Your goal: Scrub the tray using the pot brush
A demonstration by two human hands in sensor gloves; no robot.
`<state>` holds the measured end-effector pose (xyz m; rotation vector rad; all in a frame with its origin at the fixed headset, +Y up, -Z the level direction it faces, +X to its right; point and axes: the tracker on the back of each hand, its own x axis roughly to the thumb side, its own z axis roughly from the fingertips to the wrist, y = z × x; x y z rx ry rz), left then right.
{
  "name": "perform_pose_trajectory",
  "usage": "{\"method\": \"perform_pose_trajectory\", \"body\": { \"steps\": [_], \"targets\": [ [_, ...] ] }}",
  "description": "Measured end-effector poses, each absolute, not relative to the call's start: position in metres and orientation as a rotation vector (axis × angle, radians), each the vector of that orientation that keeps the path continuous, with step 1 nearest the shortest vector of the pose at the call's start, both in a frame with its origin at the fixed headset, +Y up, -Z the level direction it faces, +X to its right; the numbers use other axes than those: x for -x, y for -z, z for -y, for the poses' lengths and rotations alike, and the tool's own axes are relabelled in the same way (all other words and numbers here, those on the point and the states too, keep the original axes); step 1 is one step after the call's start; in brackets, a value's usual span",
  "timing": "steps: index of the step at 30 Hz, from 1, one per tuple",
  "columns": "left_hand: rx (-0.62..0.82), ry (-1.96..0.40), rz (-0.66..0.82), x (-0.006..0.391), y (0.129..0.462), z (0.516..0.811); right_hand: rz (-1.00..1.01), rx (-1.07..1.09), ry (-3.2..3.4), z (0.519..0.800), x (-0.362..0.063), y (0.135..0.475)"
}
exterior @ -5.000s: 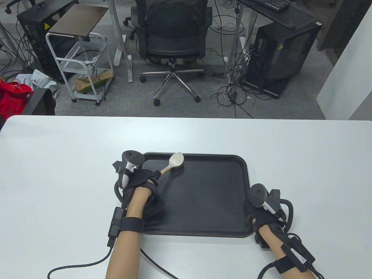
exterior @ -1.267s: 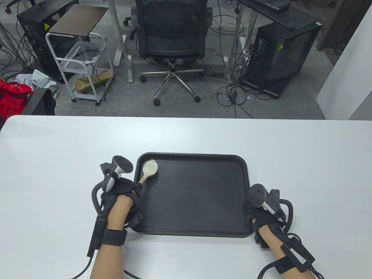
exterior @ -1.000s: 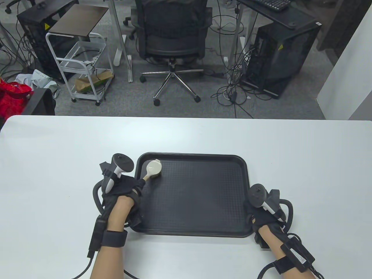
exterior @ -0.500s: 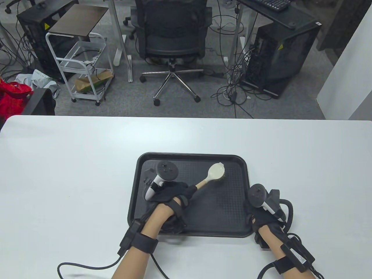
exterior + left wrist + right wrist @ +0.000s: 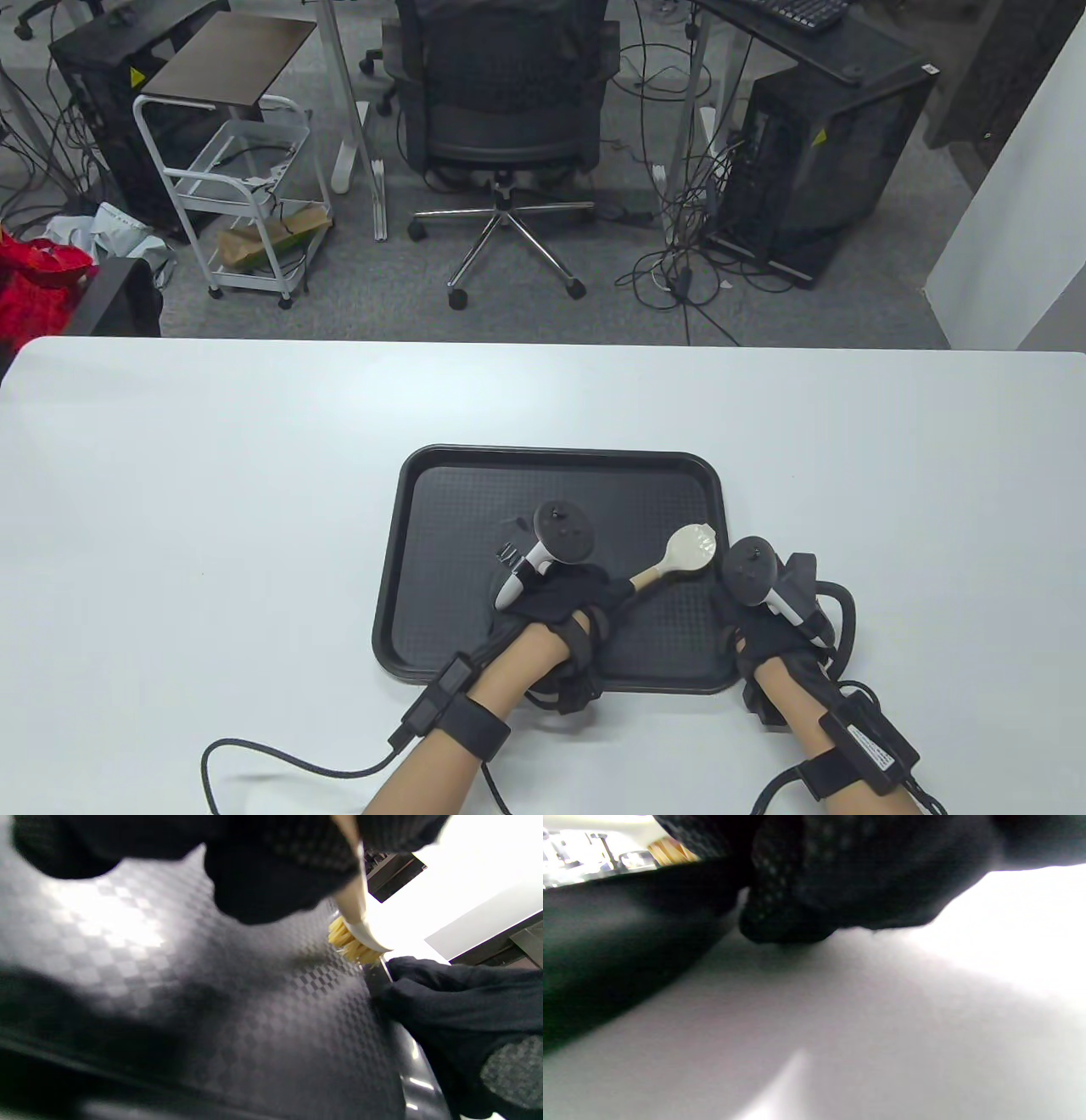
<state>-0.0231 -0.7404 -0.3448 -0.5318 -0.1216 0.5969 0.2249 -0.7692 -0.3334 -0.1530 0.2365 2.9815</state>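
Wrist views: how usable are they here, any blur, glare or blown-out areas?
Left wrist view: left hand soft, glare patch on the tray, background blown out; pot brush bristles readable. Right wrist view: heavily blurred, right hand a dark mass, white table overexposed at right. Table view: sharp, evenly lit.

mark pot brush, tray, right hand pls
pot brush [image 5: 694, 548], table view, back of its head
tray [image 5: 458, 543], table view, bare textured floor
right hand [image 5: 768, 632], table view, gloved back of the hand
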Motion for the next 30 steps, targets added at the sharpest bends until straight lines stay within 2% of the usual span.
{"method": "perform_pose_trajectory", "body": {
  "steps": [7,13,30],
  "targets": [
    [0.488,-0.520,0.108,0.016,0.342,0.741,-0.236,0.152,-2.981,0.769,-0.225,0.333],
    [0.501,-0.457,0.040,0.034,0.343,0.730,-0.234,0.152,-2.982,0.769,-0.225,0.333],
    [0.660,-0.390,-0.109,0.136,0.360,0.709,-0.235,0.150,-2.979,0.770,-0.225,0.333]
  ]
}}
